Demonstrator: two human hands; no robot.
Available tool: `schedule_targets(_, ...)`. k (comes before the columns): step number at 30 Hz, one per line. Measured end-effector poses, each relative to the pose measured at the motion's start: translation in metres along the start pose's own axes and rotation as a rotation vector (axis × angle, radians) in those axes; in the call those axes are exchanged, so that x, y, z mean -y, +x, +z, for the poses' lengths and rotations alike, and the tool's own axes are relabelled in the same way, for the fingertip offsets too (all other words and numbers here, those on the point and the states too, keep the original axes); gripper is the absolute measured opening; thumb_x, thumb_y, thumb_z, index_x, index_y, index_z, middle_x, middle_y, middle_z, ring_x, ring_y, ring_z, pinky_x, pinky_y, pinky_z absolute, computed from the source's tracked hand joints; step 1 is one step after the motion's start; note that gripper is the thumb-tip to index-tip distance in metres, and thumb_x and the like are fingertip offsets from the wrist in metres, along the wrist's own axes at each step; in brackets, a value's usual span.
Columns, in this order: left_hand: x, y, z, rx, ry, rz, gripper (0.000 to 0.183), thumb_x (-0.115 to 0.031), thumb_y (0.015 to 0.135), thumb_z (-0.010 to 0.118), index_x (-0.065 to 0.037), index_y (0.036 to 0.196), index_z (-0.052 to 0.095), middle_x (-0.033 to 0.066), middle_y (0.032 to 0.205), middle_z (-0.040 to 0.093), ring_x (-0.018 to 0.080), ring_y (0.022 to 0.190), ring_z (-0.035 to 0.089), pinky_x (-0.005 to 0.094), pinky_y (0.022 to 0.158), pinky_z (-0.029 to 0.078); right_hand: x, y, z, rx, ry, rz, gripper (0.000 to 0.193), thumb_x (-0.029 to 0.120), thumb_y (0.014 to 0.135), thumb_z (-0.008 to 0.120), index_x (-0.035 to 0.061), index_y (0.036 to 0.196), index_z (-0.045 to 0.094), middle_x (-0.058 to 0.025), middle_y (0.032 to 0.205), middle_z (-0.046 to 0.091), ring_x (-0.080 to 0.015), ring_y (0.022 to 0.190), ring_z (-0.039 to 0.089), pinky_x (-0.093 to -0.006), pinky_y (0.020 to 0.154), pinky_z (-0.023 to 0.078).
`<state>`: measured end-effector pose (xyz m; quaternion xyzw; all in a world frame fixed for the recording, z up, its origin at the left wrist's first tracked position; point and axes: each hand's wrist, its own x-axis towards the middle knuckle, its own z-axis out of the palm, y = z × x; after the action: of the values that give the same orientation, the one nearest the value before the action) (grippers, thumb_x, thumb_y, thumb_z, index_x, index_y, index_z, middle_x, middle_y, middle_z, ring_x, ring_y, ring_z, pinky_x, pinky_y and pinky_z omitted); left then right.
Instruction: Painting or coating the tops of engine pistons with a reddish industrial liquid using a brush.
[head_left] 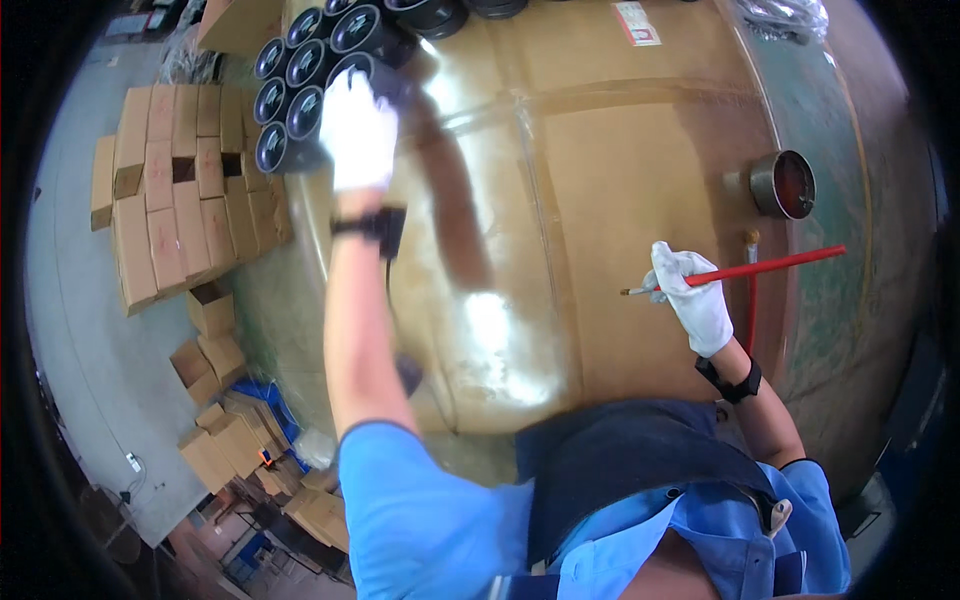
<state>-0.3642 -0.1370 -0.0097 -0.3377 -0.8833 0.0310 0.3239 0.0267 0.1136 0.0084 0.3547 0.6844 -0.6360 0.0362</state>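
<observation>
Across the workbench lies a glossy tan cardboard sheet (650,170), seamed with tape and streaked with white glare; near its far edge sits a white-and-red label (637,25), and a green surface (835,190) shows beyond its right side. At the far left of the sheet stand round black cups (305,63) in close rows; the white-gloved left hand (360,135) is over the nearest of them – blurred, so I cannot tell whether it grips one. The white-gloved right hand (692,305), above the sheet's right part, has its fingers closed round a slim red-handled paintbrush (785,263), bristles pointing left; just beside it lies a second brush (752,312), and beyond that a round metal tin (765,188) with reddish contents. To the left, on a grey floor (85,370), brown cartons (160,215) are stacked in a block – more boxes (230,445) lie loosely nearer the person; clear plastic wrap (790,18) is heaped at the far right.
</observation>
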Motion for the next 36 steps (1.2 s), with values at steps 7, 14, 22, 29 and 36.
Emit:
schedule_targets(7,-0.061,-0.124,-0.208,0.281,-0.194,-0.433,0.022,-0.018,0.096,0.068,-0.002,0.109,0.074,0.0185,0.12,0.07,0.0321,0.101,0.068,0.0382,0.09,0.055,-0.023,0.019,-0.083,-0.242,0.168,-0.166,0.034,0.035,0.1,0.064,0.0053,0.087,0.074,-0.0017,0.081,0.073,-0.0073,0.065,0.06,-0.0244,0.057,0.044)
schedule_targets(14,-0.034,-0.302,-0.284,0.648,-0.037,-0.782,0.052,-0.047,0.09,0.073,0.004,0.1,0.068,0.0233,0.091,0.066,0.0376,0.083,0.067,0.0459,0.077,0.055,-0.042,0.031,-0.204,-0.521,0.38,-0.146,0.035,0.038,0.101,0.062,0.0068,0.101,0.077,-0.0019,0.086,0.074,-0.005,0.067,0.061,-0.0207,0.059,0.045)
schedule_targets(22,-0.027,-0.281,-0.274,0.807,-0.27,-0.824,0.031,-0.015,0.077,0.077,0.003,0.101,0.069,0.0161,0.095,0.073,0.0287,0.08,0.07,0.0387,0.077,0.056,-0.058,0.047,-0.21,-0.575,0.282,-0.181,0.037,0.042,0.101,0.062,0.0074,0.102,0.077,-0.0019,0.089,0.074,-0.0053,0.069,0.061,-0.0208,0.061,0.044)
schedule_targets(29,-0.106,-0.213,-0.264,0.349,-1.511,-1.515,0.036,-0.024,0.089,0.065,-0.001,0.117,0.063,0.0082,0.108,0.066,0.0155,0.096,0.061,0.0287,0.087,0.048,-0.014,0.02,-0.164,-0.42,0.341,-0.217,0.038,0.044,0.101,0.061,0.009,0.098,0.076,-0.0018,0.09,0.074,-0.0055,0.071,0.061,-0.0218,0.065,0.044)
schedule_targets(36,-0.211,-0.153,-0.207,0.401,-2.131,-1.697,0.043,-0.02,0.087,0.064,-0.005,0.127,0.056,0.0128,0.118,0.068,0.0269,0.103,0.068,0.0418,0.091,0.056,0.048,-0.041,-0.033,-0.04,0.452,-0.492,0.03,0.024,0.103,0.06,0.0018,0.087,0.073,-0.01,0.079,0.073,-0.0152,0.075,0.069,-0.0302,0.07,0.054)
